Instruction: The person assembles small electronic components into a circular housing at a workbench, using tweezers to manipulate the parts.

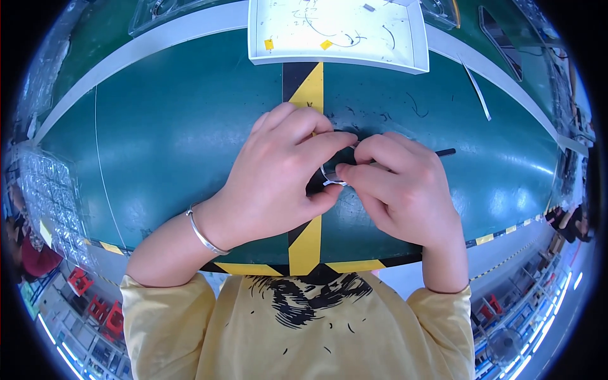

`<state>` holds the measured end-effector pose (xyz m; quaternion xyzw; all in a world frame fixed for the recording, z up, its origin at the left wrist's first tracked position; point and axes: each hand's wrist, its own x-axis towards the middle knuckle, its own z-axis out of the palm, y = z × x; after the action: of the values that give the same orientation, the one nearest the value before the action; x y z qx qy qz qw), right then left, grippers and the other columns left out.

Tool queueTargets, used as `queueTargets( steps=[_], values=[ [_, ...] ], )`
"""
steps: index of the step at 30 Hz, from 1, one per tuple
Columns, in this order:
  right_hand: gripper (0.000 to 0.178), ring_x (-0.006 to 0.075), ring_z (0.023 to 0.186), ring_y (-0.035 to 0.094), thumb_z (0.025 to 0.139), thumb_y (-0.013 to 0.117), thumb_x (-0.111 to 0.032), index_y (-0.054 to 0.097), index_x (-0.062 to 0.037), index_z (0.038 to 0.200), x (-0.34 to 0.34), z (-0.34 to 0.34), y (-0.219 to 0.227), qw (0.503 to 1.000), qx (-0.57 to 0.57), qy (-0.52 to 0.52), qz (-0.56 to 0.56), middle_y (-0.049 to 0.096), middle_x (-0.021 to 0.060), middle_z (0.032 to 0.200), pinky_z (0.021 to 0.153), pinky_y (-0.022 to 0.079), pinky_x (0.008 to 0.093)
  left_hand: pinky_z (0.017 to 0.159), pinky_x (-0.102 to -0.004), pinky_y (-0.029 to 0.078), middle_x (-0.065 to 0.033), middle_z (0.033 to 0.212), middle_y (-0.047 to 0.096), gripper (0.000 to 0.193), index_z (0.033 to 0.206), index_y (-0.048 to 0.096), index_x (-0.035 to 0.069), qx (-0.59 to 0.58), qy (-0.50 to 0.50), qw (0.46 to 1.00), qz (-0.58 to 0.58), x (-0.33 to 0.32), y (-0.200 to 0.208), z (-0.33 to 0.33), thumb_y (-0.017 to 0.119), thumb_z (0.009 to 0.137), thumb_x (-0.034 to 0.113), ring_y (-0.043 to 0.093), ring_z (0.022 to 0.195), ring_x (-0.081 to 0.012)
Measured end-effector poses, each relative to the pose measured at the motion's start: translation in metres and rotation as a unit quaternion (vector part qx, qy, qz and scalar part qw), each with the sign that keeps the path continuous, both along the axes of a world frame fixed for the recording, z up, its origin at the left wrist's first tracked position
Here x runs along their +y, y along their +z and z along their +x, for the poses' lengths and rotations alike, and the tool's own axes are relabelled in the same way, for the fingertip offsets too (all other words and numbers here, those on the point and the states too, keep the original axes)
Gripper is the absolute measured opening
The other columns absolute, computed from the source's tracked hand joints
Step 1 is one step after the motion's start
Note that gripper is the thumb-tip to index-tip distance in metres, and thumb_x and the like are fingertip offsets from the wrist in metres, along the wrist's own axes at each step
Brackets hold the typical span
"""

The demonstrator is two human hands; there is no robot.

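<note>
Over the middle of the green table, both hands meet at a small dark round part with a shiny, pale curved edge (332, 175). My left hand (278, 168) curls around it, thumb below and forefinger above, gripping its left side. Close against the part's right side, my right hand (405, 183) has its thumb and fingertips pinched together. A thin rod with a black end (446, 152) sticks out to the right from behind my right hand and seems to be held in it. Its working tip is hidden by the fingers, and much of the round part is covered too.
A shallow white box (342, 61) beyond the hands holds dark scraps and small yellow tags. More black scraps (415, 104) lie on the green table (177, 120). A white strip (476, 88) lies at right, stacked clear plastic trays (54, 196) at left. Yellow-black tape (307, 247) crosses the table.
</note>
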<state>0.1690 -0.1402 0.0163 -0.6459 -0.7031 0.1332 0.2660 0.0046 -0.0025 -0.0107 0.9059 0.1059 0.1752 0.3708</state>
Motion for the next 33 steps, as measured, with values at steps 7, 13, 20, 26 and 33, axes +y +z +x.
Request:
queueTargets(
  steps=[7,13,20,26,33],
  values=[
    [0.019,0.0228,0.068,0.061,0.070,0.076,0.000,0.075,-0.0098,0.086,0.001,-0.002,0.003,1.000,-0.005,0.001,-0.012,0.059,0.0039,0.083,0.054,0.048,0.0347,0.083,-0.0385,0.048,-0.0069,0.100,0.060,0.053,0.113,0.074,0.008,0.000,0.003,1.000,-0.006,0.002,0.001,-0.001,0.085,0.061,0.011,0.057,0.092,-0.0264],
    [0.021,0.0238,0.071,0.063,0.070,0.075,-0.002,0.075,-0.0105,0.088,0.003,0.008,0.003,1.000,0.012,0.001,-0.012,0.061,0.0039,0.085,0.057,0.050,0.0357,0.084,-0.0402,0.049,-0.0081,0.101,0.061,0.051,0.112,0.073,0.007,0.000,0.002,1.000,-0.004,0.006,0.002,0.007,0.085,0.062,0.011,0.058,0.094,-0.0284],
    [0.006,0.0290,0.085,0.066,0.077,0.068,-0.013,0.066,-0.0111,0.082,-0.004,0.001,-0.010,0.999,0.022,-0.020,0.013,0.062,0.0081,0.093,0.070,0.055,0.0425,0.092,-0.0495,0.048,-0.0155,0.106,0.063,0.049,0.107,0.069,0.003,0.043,-0.011,0.997,0.056,0.000,0.009,0.007,0.086,0.063,0.015,0.060,0.101,-0.0388],
    [0.009,0.0321,0.083,0.066,0.078,0.069,-0.018,0.067,-0.0092,0.079,0.011,-0.019,-0.042,0.991,0.001,-0.066,0.116,0.060,0.0117,0.088,0.067,0.053,0.0456,0.091,-0.0485,0.049,-0.0201,0.113,0.065,0.054,0.120,0.068,0.000,0.045,-0.032,0.995,0.083,-0.004,0.021,-0.005,0.088,0.072,0.011,0.060,0.104,-0.0409],
    [0.008,0.0352,0.081,0.065,0.085,0.066,-0.016,0.068,-0.0082,0.084,0.007,0.008,-0.033,0.990,0.076,-0.026,0.117,0.062,0.0125,0.088,0.070,0.051,0.0468,0.093,-0.0515,0.047,-0.0221,0.114,0.064,0.051,0.124,0.065,0.001,0.018,0.020,0.997,0.076,-0.008,0.016,0.002,0.086,0.078,0.013,0.058,0.106,-0.0427]
  ],
)
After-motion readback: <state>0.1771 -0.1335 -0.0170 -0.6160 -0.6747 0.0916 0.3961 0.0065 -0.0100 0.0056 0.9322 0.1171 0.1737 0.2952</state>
